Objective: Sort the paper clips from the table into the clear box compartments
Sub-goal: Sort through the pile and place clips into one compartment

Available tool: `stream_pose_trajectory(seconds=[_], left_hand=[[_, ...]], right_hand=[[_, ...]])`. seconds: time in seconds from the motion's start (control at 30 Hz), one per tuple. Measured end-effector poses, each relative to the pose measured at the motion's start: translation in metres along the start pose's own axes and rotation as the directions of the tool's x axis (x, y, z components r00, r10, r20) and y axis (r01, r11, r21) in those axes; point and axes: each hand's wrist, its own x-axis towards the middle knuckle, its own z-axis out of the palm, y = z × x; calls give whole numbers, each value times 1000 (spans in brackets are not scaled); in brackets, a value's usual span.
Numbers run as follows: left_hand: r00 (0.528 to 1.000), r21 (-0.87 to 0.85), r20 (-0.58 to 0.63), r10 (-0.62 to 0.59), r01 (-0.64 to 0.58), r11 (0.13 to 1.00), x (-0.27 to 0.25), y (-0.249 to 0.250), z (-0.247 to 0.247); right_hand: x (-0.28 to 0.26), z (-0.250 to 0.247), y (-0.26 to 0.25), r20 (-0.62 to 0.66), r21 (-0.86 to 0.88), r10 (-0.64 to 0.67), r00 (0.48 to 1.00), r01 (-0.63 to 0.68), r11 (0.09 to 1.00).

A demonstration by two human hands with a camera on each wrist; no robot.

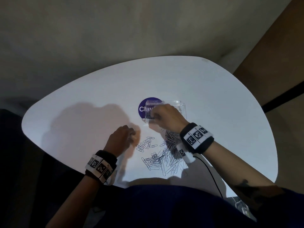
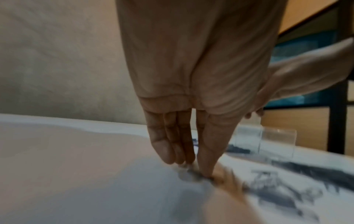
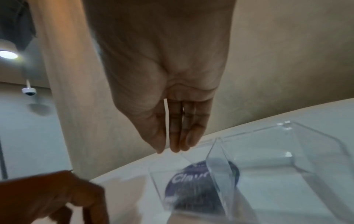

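Observation:
A clear box [image 1: 181, 109] with a divider [image 3: 220, 174] stands on the white table [image 1: 82, 104], partly over a purple round sticker [image 1: 142, 109]. A few dark clips [image 1: 150, 115] lie in its left compartment. My right hand [image 1: 153, 116] hovers above that compartment, fingers and thumb pointing down [image 3: 168, 149] with nothing between them. Several silver paper clips [image 1: 158, 160] are heaped near the front edge. My left hand [image 1: 132, 137] is just left of the heap, thumb and fingers [image 2: 195, 168] pinching a blurred grey clip on the tabletop.
A black cable [image 1: 212, 175] runs from the right wrist band over the table's front edge. My lap in dark blue cloth lies against that edge. A beige wall stands behind the table and a black frame [image 1: 283, 97] at the right.

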Motion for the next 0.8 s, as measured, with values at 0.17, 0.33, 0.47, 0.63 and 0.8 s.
stream_pose_trajectory(seconds=[0.17, 0.33, 0.47, 0.63, 0.8], left_hand=[[999, 43, -47, 26, -24, 999, -6, -4, 5], [1000, 45, 1, -21, 21, 999, -9, -2, 7], [994, 31, 93, -59, 56, 998, -12, 2, 8], [988, -36, 135, -71, 76, 996, -14, 12, 7], [993, -279, 55, -109, 120, 953, -18, 14, 3]], right_hand=[[-29, 39, -3, 146, 1, -110, 983, 111, 994], [-33, 76, 9, 222, -77, -57, 973, 76, 994], [-33, 81, 18, 229, -19, -66, 971, 72, 997], [-32, 84, 20, 247, 3, -80, 966, 82, 997], [-35, 85, 17, 219, -5, -74, 973, 77, 997]])
